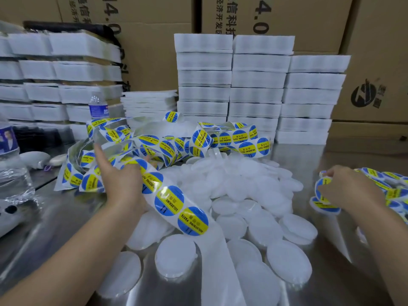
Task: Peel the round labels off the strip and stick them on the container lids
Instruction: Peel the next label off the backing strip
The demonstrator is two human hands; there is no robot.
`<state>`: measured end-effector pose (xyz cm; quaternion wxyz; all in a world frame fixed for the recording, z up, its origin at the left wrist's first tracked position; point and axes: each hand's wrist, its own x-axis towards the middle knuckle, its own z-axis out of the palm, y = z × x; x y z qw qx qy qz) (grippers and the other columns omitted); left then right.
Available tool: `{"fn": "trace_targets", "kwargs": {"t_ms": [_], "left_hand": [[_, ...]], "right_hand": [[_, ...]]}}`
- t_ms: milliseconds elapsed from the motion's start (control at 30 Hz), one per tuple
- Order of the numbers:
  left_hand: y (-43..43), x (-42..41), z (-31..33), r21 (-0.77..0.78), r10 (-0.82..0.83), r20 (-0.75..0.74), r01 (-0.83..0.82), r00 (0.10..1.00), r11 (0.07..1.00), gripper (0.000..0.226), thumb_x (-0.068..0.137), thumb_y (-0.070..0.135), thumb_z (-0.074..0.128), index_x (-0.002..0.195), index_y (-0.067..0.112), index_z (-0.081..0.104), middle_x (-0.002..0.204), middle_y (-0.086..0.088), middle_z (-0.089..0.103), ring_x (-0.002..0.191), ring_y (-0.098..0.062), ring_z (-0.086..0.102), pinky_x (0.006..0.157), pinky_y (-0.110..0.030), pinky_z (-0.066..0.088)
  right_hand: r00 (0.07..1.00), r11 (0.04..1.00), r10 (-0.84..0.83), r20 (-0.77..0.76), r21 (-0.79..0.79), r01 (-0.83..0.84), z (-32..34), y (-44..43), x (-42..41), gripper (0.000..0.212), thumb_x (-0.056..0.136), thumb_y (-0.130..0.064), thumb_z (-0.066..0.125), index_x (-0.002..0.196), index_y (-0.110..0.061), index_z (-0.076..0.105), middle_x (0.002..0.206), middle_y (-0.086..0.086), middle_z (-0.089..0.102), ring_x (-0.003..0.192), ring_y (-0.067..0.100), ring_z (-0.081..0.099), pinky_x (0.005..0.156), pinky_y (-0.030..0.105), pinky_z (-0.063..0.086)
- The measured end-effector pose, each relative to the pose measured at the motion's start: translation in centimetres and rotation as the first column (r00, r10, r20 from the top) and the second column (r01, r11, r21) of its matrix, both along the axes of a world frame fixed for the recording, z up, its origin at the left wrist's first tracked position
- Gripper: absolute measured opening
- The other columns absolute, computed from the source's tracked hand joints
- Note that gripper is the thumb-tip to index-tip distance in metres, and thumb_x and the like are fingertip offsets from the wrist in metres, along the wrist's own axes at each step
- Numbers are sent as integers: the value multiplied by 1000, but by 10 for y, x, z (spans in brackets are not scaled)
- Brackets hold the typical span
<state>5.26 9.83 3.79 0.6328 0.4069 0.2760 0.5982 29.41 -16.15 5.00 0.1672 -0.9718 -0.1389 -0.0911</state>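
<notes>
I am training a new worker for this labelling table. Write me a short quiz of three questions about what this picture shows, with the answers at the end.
1. True or false: the left hand holds the label strip.
2. What do the fingers of the right hand pinch? A. a labelled lid B. a water bottle C. a cardboard box
3. Which two words are printed in black on each round label?

Key: 1. true; 2. A; 3. SOLDERING PASTE
</notes>
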Motion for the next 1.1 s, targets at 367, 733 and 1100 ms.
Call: {"fn": "trace_targets", "kwargs": {"t_ms": [367, 733, 1100], "left_hand": [[-17, 8, 2, 387, -496, -367, 614, 787, 688, 90, 88, -19, 43, 118, 66, 47, 151, 17, 30, 99, -28, 69, 68, -34, 58], [-10, 14, 2, 234, -445, -197, 483, 874, 844, 74, 89, -18, 38, 122, 47, 50, 146, -10, 42, 88, -19, 72, 62, -26, 57], [-13, 22, -3, 212, -479, -250, 531, 841, 821, 80, 91, -18, 38, 147, 36, 22, 120, 5, 58, 97, -14, 70, 69, -29, 59]], "right_hand": [[995, 973, -82, 60, -209, 93, -12, -1, 13, 34, 87, -31, 54, 120, -22, 58, 124, 6, 58, 112, 28, 55, 82, 34, 39], [908, 900, 313, 277, 218, -377, -3, 21, -27, 32, 84, -32, 64, 115, -26, 61, 106, 1, 64, 99, 22, 56, 81, 33, 41], [297, 304, 950, -96, 506, -807, -18, 49, -142, 47, 76, -31, 75, 111, -52, 52, 80, -14, 67, 81, 2, 63, 72, 11, 44]]}}
